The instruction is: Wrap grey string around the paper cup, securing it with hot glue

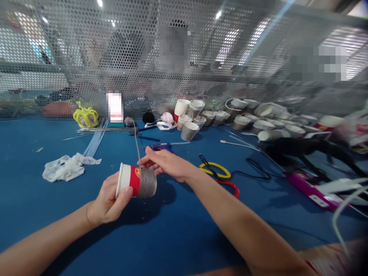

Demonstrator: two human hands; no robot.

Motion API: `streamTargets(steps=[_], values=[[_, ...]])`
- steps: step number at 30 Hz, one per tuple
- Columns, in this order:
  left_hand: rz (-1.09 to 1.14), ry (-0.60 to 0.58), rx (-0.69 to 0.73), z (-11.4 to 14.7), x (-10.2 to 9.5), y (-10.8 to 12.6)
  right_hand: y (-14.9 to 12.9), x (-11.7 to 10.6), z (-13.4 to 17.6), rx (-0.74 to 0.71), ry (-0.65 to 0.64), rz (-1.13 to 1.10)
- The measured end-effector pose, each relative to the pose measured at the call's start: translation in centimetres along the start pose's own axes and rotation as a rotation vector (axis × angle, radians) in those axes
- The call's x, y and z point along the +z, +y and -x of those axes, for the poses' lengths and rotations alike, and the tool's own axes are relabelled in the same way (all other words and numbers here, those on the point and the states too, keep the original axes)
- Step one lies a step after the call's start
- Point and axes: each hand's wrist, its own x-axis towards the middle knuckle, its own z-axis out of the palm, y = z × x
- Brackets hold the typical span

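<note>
My left hand (110, 201) is wrapped round a paper cup (124, 179), its thumb on the near side. The cup lies tilted on its side above the table, white at the rim with a red band, and grey yarn (148, 183) is wound round its base half. Beside the wound part is my right hand (163, 161), its fingers bent at the yarn strand (137, 142). That strand stretches back to a small grey yarn ball (129, 122). The fingertips partly hide where strand and cup meet.
Behind stands a perforated metal screen (138, 76). Many wrapped cups (189, 130) fill the back right. Scissors (215, 170), a glue gun (161, 147), white lace (64, 167), a phone (115, 107) and a purple power strip (310, 189) lie on the blue table (94, 241).
</note>
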Motion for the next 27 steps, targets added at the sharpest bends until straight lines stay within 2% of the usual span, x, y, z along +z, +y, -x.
streamTargets(steps=[2, 3, 6, 9, 12, 14, 21, 27], values=[[-0.003, -0.021, -0.016, -0.1, 0.0, -0.2, -0.2, -0.4, 0.8, 0.018, -0.138, -0.008], [0.005, -0.037, -0.028, -0.1, 0.0, -0.3, -0.1, -0.4, 1.2, 0.002, -0.166, 0.015], [0.078, -0.129, -0.132, 0.1, 0.0, -0.8, 0.4, -0.3, 1.7, -0.084, -0.106, 0.163], [0.238, -0.191, -0.41, 0.4, 0.2, -1.3, 1.1, 0.3, 1.5, -0.182, 0.005, 0.322], [0.421, -0.178, -0.721, 0.4, 0.5, -1.7, 1.6, 1.0, 1.2, -0.24, 0.077, 0.4], [0.497, -0.158, -0.835, 0.2, 0.6, -1.8, 1.9, 1.3, 1.1, -0.25, 0.09, 0.428], [0.646, -0.247, -0.894, -0.5, 0.2, -2.2, 2.3, 1.0, 0.9, -0.289, 0.102, 0.532], [0.579, -0.266, -0.922, -0.3, 0.4, -2.6, 2.0, 1.0, 1.0, -0.303, 0.093, 0.643]])
